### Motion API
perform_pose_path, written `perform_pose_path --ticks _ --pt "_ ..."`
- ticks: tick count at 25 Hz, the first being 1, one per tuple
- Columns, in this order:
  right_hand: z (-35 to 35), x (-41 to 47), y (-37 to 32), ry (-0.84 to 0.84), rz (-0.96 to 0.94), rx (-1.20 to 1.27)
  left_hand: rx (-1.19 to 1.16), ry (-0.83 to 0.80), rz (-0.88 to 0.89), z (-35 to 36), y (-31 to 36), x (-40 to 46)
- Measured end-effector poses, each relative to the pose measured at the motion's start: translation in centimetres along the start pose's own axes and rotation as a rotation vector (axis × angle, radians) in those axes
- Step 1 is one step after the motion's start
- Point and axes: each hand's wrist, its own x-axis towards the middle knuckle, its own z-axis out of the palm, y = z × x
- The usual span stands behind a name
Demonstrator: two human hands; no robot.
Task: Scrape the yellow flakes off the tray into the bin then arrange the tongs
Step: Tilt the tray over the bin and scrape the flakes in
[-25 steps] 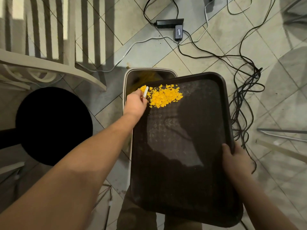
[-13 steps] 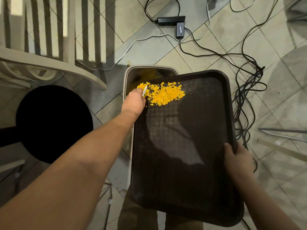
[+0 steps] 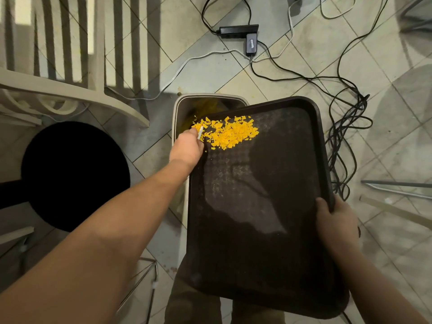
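Observation:
A dark brown tray point(image 3: 257, 206) is held over a beige bin point(image 3: 180, 106) on the floor, its far left corner above the bin's opening. Yellow flakes point(image 3: 230, 134) lie heaped at that far left corner, some at the very edge. My left hand point(image 3: 188, 146) is closed around a small white scraper point(image 3: 200, 133) whose tip touches the left end of the heap. My right hand point(image 3: 336, 220) grips the tray's right rim near the front. No tongs are in view.
A black round stool point(image 3: 74, 174) stands to the left, with a beige slatted chair point(image 3: 70, 90) behind it. Black and white cables point(image 3: 339, 136) and a power strip point(image 3: 238, 30) lie across the tiled floor, far and right. Metal bars point(image 3: 397, 185) lie at the right.
The tray has shifted slightly towards the bin, and the flakes have spread further to its far left edge. My left hand with the scraper stays at the heap's left end.

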Motion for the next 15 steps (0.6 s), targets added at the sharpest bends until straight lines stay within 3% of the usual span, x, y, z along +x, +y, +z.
perform_pose_path --ticks 5,10,13,15 --pt "-1.1 0.2 -1.1 0.036 -0.048 -0.017 -0.088 -0.048 0.038 1.2 -0.2 -2.0" --pt "-1.6 0.7 -1.6 0.063 -0.057 -0.041 -0.081 0.013 -0.022 1.2 -0.9 -0.9" --pt "-1.5 0.6 -1.7 0.068 -0.058 -0.056 -0.172 0.066 0.023 1.3 -0.4 -1.8" --pt "-1.4 0.3 -1.9 0.063 -0.051 -0.067 -0.171 0.014 0.068 2.1 -0.4 -3.5"
